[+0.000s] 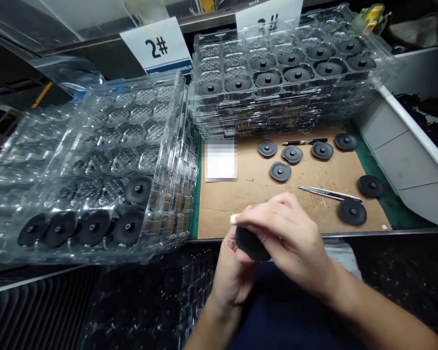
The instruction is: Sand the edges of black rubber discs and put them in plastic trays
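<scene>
Close to my body, in front of the cardboard's near edge, my left hand (235, 274) grips a black rubber-like disc (251, 244) from below. My right hand (290, 231) is closed over the same disc from above and the right. A small pale bit (234, 219) shows at the fingertips of my right hand; I cannot tell what it is. Beyond my hands, several similar black discs with a centre stub, such as one disc (280, 171), lie on the cardboard sheet (226, 209). My fingers cover part of the held disc.
Stacked clear plastic trays (168, 146) stand at the left, some pockets holding discs. Another tray stack (248, 104) runs along the back. Tweezers (328, 193) and a pen (303, 142) lie on the cardboard. A white panel (409, 146) borders the right side.
</scene>
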Action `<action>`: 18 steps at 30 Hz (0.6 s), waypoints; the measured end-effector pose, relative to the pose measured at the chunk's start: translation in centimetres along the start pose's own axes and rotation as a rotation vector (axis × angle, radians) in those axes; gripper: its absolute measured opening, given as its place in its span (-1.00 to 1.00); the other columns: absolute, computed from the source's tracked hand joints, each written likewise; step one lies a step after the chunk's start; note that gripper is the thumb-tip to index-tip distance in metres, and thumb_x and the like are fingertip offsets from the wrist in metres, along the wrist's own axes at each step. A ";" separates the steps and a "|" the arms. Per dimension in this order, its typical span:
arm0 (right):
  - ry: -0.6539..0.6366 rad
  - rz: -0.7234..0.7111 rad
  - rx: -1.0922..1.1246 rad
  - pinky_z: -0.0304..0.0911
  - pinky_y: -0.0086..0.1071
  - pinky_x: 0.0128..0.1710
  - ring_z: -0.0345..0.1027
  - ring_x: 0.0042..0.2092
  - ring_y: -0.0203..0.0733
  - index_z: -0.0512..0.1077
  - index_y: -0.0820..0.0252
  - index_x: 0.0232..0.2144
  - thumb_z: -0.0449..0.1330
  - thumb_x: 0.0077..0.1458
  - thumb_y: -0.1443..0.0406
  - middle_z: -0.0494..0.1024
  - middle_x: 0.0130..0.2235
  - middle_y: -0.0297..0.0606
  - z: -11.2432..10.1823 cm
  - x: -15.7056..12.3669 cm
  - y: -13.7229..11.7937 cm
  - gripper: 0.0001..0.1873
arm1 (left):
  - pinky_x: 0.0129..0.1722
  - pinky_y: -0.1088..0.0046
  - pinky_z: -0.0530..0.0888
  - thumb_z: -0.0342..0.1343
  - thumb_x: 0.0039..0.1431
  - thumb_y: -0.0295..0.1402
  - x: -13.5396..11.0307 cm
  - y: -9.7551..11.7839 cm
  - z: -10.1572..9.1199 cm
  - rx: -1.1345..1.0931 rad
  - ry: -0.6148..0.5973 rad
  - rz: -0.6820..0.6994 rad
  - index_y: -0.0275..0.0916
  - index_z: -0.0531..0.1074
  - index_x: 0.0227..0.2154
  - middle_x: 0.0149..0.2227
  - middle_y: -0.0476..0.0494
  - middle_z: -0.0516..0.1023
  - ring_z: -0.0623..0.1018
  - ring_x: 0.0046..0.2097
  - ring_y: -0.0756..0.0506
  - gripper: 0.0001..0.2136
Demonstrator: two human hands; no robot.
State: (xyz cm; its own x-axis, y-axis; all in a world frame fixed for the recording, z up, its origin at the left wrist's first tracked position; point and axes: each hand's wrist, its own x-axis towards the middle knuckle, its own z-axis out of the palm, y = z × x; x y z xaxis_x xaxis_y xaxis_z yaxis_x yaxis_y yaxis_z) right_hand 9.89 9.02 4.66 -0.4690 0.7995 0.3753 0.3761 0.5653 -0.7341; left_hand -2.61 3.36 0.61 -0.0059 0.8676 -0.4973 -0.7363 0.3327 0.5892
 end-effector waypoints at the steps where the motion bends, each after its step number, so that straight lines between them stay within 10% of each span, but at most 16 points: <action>1: 0.011 0.067 -0.044 0.12 -0.27 -0.19 0.21 -0.25 -0.23 0.44 0.13 -0.13 0.08 0.17 0.42 0.55 -0.21 -0.33 0.0 -0.1 0.0 -0.76 | -0.02 0.46 0.39 0.41 -0.39 -0.14 0.1 0.0 0.0 0.002 0.007 0.041 -0.13 0.44 -0.06 -0.11 -0.09 0.54 0.47 -0.03 -0.13 -0.32; 18: 0.095 0.080 0.013 0.21 -0.29 -0.17 0.33 -0.20 -0.22 0.40 0.21 -0.11 0.06 0.15 0.43 0.52 -0.20 -0.21 0.2 -0.6 0.5 -0.74 | 0.03 0.48 0.41 0.37 -0.33 -0.21 0.5 -0.7 0.4 0.080 0.013 0.319 -0.07 0.41 -0.02 0.03 -0.11 0.51 0.46 0.06 -0.15 -0.34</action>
State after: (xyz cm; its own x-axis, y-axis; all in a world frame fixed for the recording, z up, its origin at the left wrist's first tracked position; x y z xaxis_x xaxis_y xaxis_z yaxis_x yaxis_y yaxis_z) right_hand 10.20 8.81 4.01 -0.3600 0.8578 0.3667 0.3982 0.4968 -0.7711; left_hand -1.87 3.74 0.18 -0.2366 0.9282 -0.2872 -0.6403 0.0734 0.7646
